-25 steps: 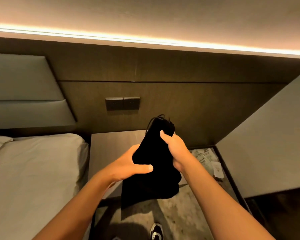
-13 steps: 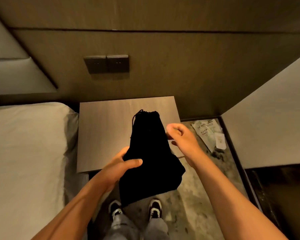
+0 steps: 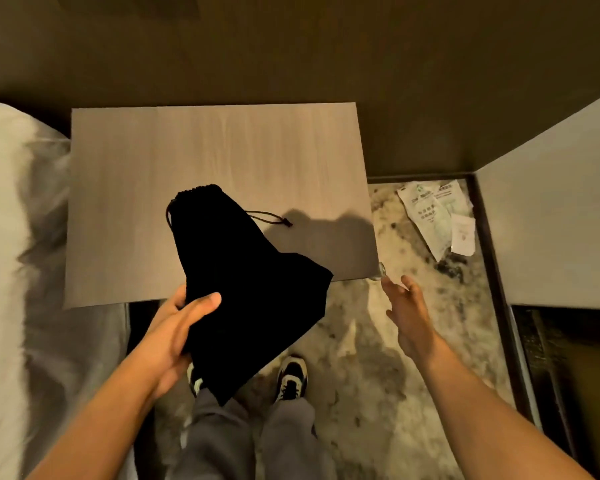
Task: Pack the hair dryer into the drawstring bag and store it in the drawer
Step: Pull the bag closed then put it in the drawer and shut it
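A black drawstring bag (image 3: 243,282) bulges with something inside; its contents are hidden. Its cinched mouth points toward the back over the wooden nightstand top (image 3: 222,161), and its cord trails to the right. My left hand (image 3: 177,327) grips the bag at its lower left side. My right hand (image 3: 404,306) is off the bag, fingers spread, just below the nightstand's front right corner. No drawer front is visible from this angle.
A bed with white linen (image 3: 11,254) lies to the left. White paper packets (image 3: 437,216) lie on the mottled floor at right. A grey panel (image 3: 551,220) juts in from the right. My shoes (image 3: 291,375) stand below the bag.
My right hand let go of the bag's top and moved down to the right. The view tilted downward, and the bag now leans over the nightstand in my left hand alone.
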